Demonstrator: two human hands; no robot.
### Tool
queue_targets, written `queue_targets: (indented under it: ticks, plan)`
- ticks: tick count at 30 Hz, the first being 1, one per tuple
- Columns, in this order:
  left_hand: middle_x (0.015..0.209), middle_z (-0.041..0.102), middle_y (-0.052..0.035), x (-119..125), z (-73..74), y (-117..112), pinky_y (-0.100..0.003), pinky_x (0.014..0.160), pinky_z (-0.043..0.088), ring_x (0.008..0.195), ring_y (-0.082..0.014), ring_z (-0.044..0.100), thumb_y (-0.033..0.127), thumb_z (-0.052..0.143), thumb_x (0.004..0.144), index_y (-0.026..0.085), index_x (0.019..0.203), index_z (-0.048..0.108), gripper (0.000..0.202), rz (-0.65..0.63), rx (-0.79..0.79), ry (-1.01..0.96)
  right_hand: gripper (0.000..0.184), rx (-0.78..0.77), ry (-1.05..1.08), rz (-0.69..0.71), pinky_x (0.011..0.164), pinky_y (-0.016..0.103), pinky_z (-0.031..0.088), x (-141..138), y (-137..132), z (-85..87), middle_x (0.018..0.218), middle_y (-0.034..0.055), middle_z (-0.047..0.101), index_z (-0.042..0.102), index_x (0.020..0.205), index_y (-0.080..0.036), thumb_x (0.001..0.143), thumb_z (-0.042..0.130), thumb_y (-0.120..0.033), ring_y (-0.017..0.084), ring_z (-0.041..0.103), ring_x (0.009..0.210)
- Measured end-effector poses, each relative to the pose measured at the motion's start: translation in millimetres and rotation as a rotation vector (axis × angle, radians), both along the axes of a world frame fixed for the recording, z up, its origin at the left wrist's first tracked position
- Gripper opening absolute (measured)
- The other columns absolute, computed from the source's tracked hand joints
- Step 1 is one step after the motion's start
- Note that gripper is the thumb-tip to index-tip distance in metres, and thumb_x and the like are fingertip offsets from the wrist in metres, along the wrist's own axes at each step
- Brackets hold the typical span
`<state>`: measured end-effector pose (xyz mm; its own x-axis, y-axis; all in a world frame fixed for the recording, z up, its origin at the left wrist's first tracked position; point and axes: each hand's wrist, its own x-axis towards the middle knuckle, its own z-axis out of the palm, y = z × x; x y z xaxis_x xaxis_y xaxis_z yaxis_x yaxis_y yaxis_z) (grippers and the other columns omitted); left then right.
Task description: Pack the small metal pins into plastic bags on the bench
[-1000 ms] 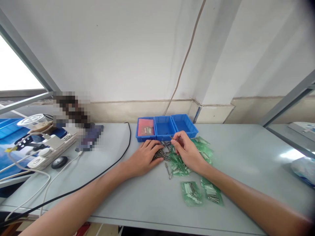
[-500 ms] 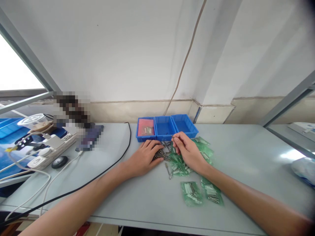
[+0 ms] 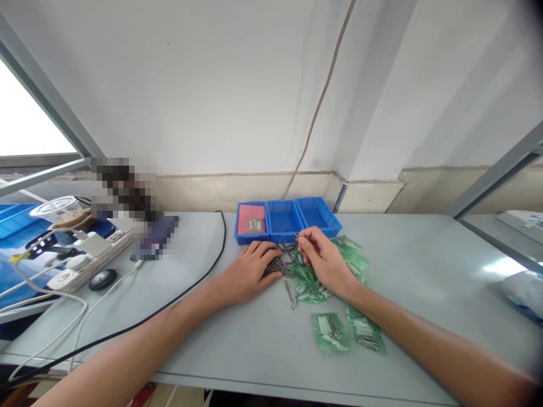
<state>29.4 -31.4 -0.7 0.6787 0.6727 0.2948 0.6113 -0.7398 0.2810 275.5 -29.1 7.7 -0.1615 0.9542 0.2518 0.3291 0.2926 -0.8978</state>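
Note:
A heap of thin metal pins [image 3: 278,265] lies on the grey table in front of the blue bins. My left hand [image 3: 250,271] rests against the heap's left side, palm down, with fingers and thumb apart around it. Pinched between the thumb and fingertips of my right hand [image 3: 320,254] is a small metal pin [image 3: 296,234]; only its tip shows. Under and beside that hand are several green plastic packets [image 3: 311,288] with pins inside. Closer to me, a loose pin [image 3: 288,290] and two green packets, one at the left [image 3: 330,333] and one at the right [image 3: 367,333], lie flat.
Three joined blue bins [image 3: 284,234] stand near the wall; the left one holds a pink packet [image 3: 251,219]. A black cable [image 3: 186,291] crosses the table's left side. Farther left are a power strip [image 3: 91,260], a phone [image 3: 156,237] and a round black object [image 3: 102,279].

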Motion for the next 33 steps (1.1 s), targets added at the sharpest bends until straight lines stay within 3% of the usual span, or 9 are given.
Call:
queue_targets:
  ticks: [8, 20, 27, 33]
  plan:
    - [0.147, 0.057, -0.0106, 0.3, -1.3, 1.0, -0.053, 0.113, 0.047, 0.133, -0.0305, 0.052, 0.045, 0.055, 0.109, 0.025, 0.147, 0.052, 0.043, 0.005, -0.001, 0.009, 0.021, 0.013, 0.003, 0.007, 0.064, 0.033, 0.043, -0.9, -1.0, 0.9, 0.07, -0.005, 0.052, 0.053, 0.103, -0.027, 0.108, 0.051, -0.047, 0.018, 0.051, 0.064]
    - [0.147, 0.057, -0.0108, 0.0, -2.1, 1.0, -0.053, 0.114, 0.047, 0.133, -0.0305, 0.052, 0.045, 0.057, 0.109, 0.025, 0.146, 0.052, 0.043, 0.002, 0.005, 0.0, 0.018, 0.026, -0.079, 0.016, 0.064, 0.033, 0.044, -2.2, -2.2, 4.6, 0.074, -0.0037, 0.055, 0.055, 0.102, -0.026, 0.107, 0.055, -0.044, 0.019, 0.052, 0.065]
    - [0.147, 0.057, -0.0111, -0.3, -2.7, 0.9, -0.053, 0.113, 0.048, 0.133, -0.0305, 0.052, 0.044, 0.057, 0.108, 0.024, 0.146, 0.053, 0.043, 0.0, 0.011, -0.008, 0.029, 0.005, -0.076, 0.026, 0.064, 0.032, 0.042, -0.9, -1.9, 4.0, 0.069, -0.0048, 0.052, 0.056, 0.1, -0.026, 0.112, 0.042, -0.047, 0.018, 0.05, 0.063]
    - [0.147, 0.057, -0.0111, -0.2, -2.0, 0.6, -0.053, 0.114, 0.048, 0.132, -0.0305, 0.053, 0.044, 0.057, 0.109, 0.025, 0.147, 0.053, 0.043, 0.005, 0.004, -0.008, 0.034, -0.018, -0.035, 0.041, 0.062, 0.031, 0.042, -0.8, -0.8, 2.5, 0.07, -0.0038, 0.052, 0.059, 0.098, -0.026, 0.112, 0.041, -0.051, 0.018, 0.05, 0.064]
